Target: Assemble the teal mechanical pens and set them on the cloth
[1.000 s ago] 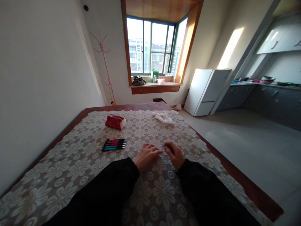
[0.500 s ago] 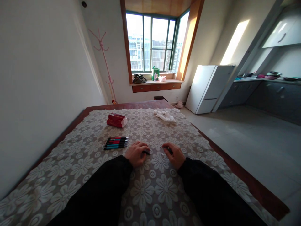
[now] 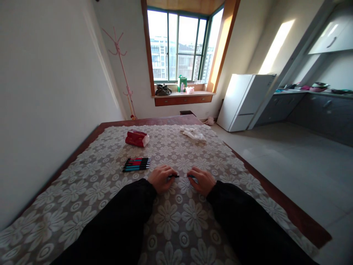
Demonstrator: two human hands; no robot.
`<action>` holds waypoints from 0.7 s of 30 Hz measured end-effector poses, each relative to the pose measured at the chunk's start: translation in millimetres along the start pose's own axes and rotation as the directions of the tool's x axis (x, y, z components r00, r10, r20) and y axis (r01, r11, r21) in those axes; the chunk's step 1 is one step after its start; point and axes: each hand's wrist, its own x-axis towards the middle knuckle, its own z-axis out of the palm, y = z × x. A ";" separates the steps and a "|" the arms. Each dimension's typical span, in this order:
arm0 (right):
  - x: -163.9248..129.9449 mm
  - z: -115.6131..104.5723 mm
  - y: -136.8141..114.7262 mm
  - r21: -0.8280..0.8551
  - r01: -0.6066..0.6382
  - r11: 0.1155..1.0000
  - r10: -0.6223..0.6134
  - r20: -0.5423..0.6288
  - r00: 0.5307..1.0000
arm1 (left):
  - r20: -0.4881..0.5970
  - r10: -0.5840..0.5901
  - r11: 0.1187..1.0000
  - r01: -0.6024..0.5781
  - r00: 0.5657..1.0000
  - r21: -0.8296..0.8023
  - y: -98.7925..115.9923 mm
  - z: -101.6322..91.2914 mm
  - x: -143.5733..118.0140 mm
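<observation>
My left hand (image 3: 163, 178) is closed on a black pen part (image 3: 174, 176), whose end sticks out past the fingertips to the right. Opposite it, my right hand (image 3: 202, 180) is closed around a blue pen barrel (image 3: 191, 176). A thin refill (image 3: 185, 177) seems to point out of that barrel toward the black part, with a small gap between the two. Both hands rest low over the lace tablecloth (image 3: 168, 221). To the left of my left hand, a row of several pens (image 3: 137, 164) in red, blue and black lies side by side.
A red packet (image 3: 137, 138) lies beyond the pens, and a crumpled white plastic bag (image 3: 194, 134) is at the far right of the table. A wall borders the table's left side. Farther off stand a pink coat rack (image 3: 124, 73) and a white fridge (image 3: 242, 101).
My hands have turned so the two pen parts face each other in line. The blue barrel and thin refill now show at my right fingertips. The view has tilted slightly.
</observation>
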 end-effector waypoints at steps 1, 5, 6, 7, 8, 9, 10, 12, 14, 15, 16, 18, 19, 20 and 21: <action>0.1 -0.5 -0.7 0.002 0.000 1.000 0.000 0.007 1.000 | 0.006 0.010 1.000 -0.010 1.000 0.002 0.6 0.1 -0.2; 0.8 -3.0 -2.2 0.008 -0.022 1.000 0.021 0.029 0.999 | 0.019 0.036 0.999 -0.036 0.999 0.017 2.1 0.2 -0.5; 1.0 -3.8 -1.7 0.005 -0.030 1.000 0.030 0.031 0.999 | 0.016 0.034 0.999 -0.034 0.999 0.017 2.4 -0.1 -0.5; 1.3 -4.7 -0.8 0.003 -0.039 0.999 0.039 0.032 0.999 | 0.014 0.030 0.999 -0.031 0.999 0.015 2.6 -0.5 -0.3; 1.5 -5.7 0.3 0.000 -0.051 0.999 0.051 0.031 0.998 | 0.012 0.026 1.000 -0.026 1.000 0.013 2.9 -0.9 -0.2; 1.8 -6.8 1.6 -0.003 -0.067 0.998 0.067 0.028 0.997 | 0.009 0.022 1.000 -0.022 1.000 0.012 3.3 -1.3 0.0; 1.9 -8.0 2.8 -0.006 -0.084 0.996 0.084 0.026 0.996 | 0.004 0.017 1.000 -0.017 1.000 0.014 3.6 -1.7 0.2; 2.2 -10.1 4.3 -0.010 -0.107 0.994 0.107 0.036 0.994 | -0.005 0.012 1.000 -0.012 1.000 0.019 3.9 -1.9 0.4; 2.3 -11.7 4.2 -0.014 -0.115 0.993 0.115 0.050 0.992 | -0.008 0.003 1.000 -0.003 1.000 0.027 3.8 -1.3 0.5; 2.4 -12.2 3.7 -0.014 -0.116 0.993 0.117 0.053 0.992 | -0.006 -0.003 0.999 0.003 1.000 0.033 3.4 -0.7 0.6; 2.4 -12.5 3.2 -0.012 -0.120 0.993 0.120 0.052 0.991 | -0.006 -0.013 0.999 0.013 1.000 0.042 3.0 -0.1 0.7; 2.5 -12.2 2.7 -0.006 -0.127 0.992 0.127 0.047 0.991 | -0.012 -0.032 0.998 0.033 0.999 0.062 1.7 1.2 0.8; 2.5 -11.7 2.8 -0.003 -0.125 0.992 0.125 0.044 0.991 | -0.018 -0.039 0.997 0.040 0.999 0.070 1.2 1.6 0.9; 2.4 -10.8 3.1 0.001 -0.114 0.994 0.113 0.046 0.992 | -0.024 -0.042 0.996 0.043 0.999 0.076 0.9 1.8 1.0; 2.2 -9.7 3.7 0.007 -0.092 0.996 0.092 0.050 0.995 | -0.029 -0.038 0.996 0.040 0.999 0.079 0.9 1.7 1.0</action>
